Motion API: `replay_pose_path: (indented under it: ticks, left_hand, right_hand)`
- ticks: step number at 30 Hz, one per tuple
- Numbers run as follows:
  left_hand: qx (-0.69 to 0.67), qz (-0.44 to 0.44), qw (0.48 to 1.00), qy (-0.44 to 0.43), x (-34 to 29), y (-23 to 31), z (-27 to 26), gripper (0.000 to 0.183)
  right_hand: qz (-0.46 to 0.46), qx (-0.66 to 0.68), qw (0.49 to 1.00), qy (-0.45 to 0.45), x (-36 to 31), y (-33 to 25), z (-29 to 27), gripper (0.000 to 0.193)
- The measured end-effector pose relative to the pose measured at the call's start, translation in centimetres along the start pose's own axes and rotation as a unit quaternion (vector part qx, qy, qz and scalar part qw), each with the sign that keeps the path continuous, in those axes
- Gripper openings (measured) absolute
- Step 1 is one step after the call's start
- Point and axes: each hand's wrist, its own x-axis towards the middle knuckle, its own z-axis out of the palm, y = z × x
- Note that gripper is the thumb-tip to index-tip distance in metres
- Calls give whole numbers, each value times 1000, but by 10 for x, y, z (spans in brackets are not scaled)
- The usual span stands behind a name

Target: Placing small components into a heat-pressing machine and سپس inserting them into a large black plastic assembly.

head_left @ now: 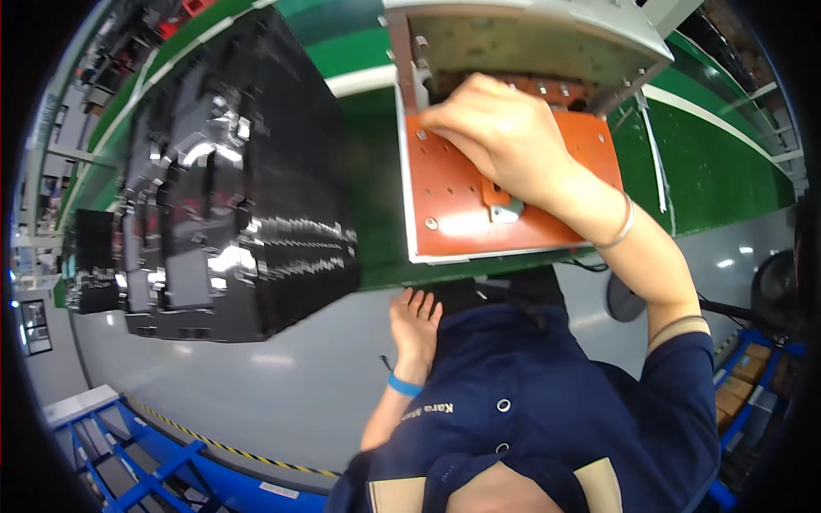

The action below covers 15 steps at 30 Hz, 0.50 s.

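Observation:
My right hand is over an orange-brown panel that lies in a grey metal box. Its fingers are curled and closed near the panel's upper left corner; whatever they pinch, if anything, is too small or hidden to name. Below the palm, a small metal bracket sits on the panel, partly covered by the hand. Screws and small holes dot the panel's surface. Down in front of the bench's near edge, my left hand hangs with fingers apart and holds nothing.
Large black shiny cases stand on the green bench to the left of the box. At the lower left is a blue metal frame. A round dark stool seat and shelving with brown boxes are on the right.

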Motion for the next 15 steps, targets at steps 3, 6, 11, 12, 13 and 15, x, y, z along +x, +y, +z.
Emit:
replay_pose_path:
  ticks: [3, 6, 11, 12, 13, 15]
  left_hand:
    - [87, -103, 967, -214, 2, -26, 16, 57]
    - [130, -180, 908, -354, 38, -44, 16, 54]
    - [472, -225, 738, -427, 51, -66, 27, 47]
    - [512, -144, 686, -497, 59, -75, 23, 45]
    - [512, -149, 686, -496, 59, -77, 21, 45]
    - [458, -264, 742, -412, 55, -66, 27, 44]
  right_hand:
    - [-1, -1, 999, 34, -5, 5, -4, 8]
    - [-15, -13, 999, 32, -10, 7, -7, 8]
    - [-4, 25, 999, 40, -13, 3, -10, 14]
    - [-15, 23, 999, 24, -13, 3, -11, 13]
    - [-27, 21, 999, 8, -13, 2, -12, 12]
    - [-22, 17, 999, 21, -13, 2, -13, 11]
